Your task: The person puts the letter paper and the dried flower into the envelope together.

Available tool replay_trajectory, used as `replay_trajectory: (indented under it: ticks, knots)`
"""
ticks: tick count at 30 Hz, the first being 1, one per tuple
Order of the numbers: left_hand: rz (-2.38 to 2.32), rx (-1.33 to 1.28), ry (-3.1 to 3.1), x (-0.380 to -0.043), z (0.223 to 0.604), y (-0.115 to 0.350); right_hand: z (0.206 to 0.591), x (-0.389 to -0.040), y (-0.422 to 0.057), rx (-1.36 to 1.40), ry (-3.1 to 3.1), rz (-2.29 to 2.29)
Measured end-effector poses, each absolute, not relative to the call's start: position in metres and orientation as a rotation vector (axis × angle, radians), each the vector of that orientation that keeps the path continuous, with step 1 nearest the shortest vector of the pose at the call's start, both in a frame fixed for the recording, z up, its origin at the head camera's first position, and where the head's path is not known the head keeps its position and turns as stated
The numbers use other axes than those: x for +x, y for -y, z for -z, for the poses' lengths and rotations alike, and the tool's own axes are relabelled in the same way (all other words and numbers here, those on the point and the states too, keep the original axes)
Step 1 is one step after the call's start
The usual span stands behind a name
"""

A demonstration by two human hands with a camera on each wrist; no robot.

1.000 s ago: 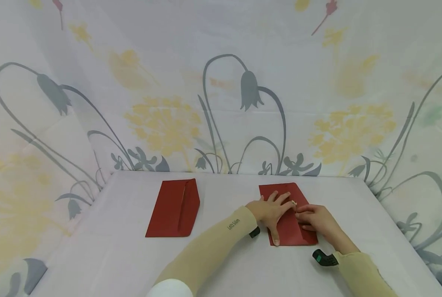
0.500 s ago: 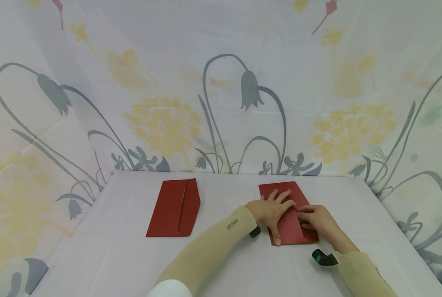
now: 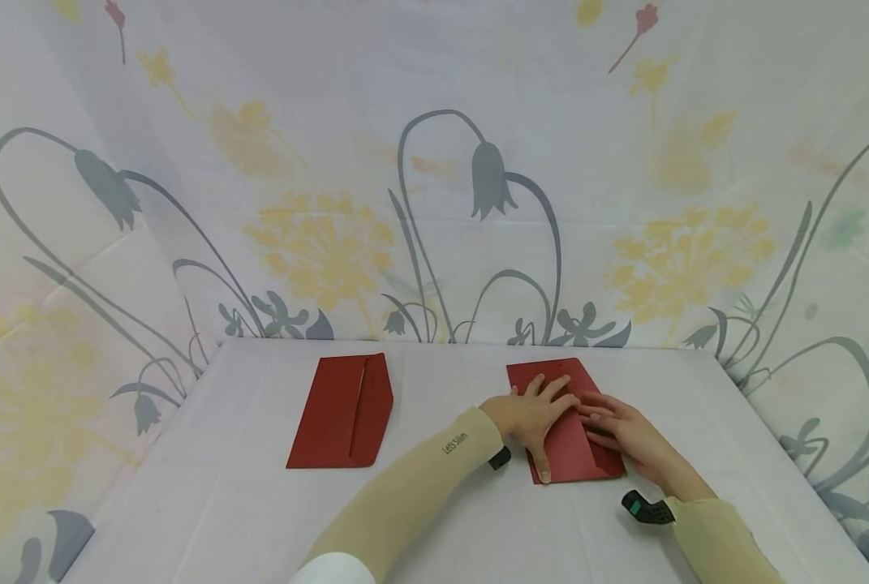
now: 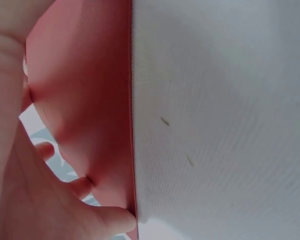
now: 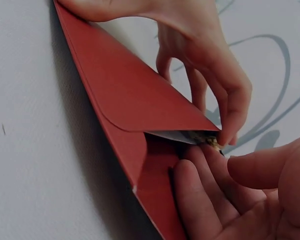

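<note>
A red envelope [image 3: 569, 458] lies on the white-covered table at the right, its flap turned to the right. My left hand [image 3: 535, 418] rests on it with fingers spread and the thumb at its near edge. In the right wrist view, the pocket's edge lifts off the flap. A white slip [image 5: 171, 135] and a small yellowish, dark-patterned piece [image 5: 212, 142] show in that mouth. My right hand [image 3: 627, 434] has its fingers extended at the mouth, fingertips right by the small piece, thumb apart above them. Those fingers mostly hide the piece in the head view.
A second red envelope [image 3: 332, 410] lies at the left of the table [image 3: 441, 381], flap unfolded to the right. Behind the table hangs a flower-printed cloth [image 3: 434, 243]. A black wrist device [image 3: 646, 508] sits under the right wrist.
The right hand's fingers have straightened and spread from a tighter bunch, and its wrist has shifted slightly right. A small pale piece seen earlier at the mouth is now covered. The left hand stays put.
</note>
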State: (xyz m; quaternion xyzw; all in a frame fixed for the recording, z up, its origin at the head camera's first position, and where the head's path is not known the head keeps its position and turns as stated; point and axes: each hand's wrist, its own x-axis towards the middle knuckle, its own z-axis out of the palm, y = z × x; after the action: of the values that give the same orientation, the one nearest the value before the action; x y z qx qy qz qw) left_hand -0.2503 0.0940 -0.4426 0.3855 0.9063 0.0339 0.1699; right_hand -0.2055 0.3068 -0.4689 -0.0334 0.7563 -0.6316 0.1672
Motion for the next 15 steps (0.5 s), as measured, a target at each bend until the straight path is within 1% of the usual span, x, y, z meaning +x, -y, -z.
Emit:
replay_trajectory:
  ticks: [10,15]
  knots:
    - [-0.091,1.103,-2.571,-0.2505,0.4434,-0.0945,0.4704,-0.2068,-0.3072,-0.072,-2.156,1.873]
    - [-0.119,1.11,-2.577,-0.2515,0.4435,-0.0942,0.4714,-0.208,-0.3078,-0.117,-2.179,1.882]
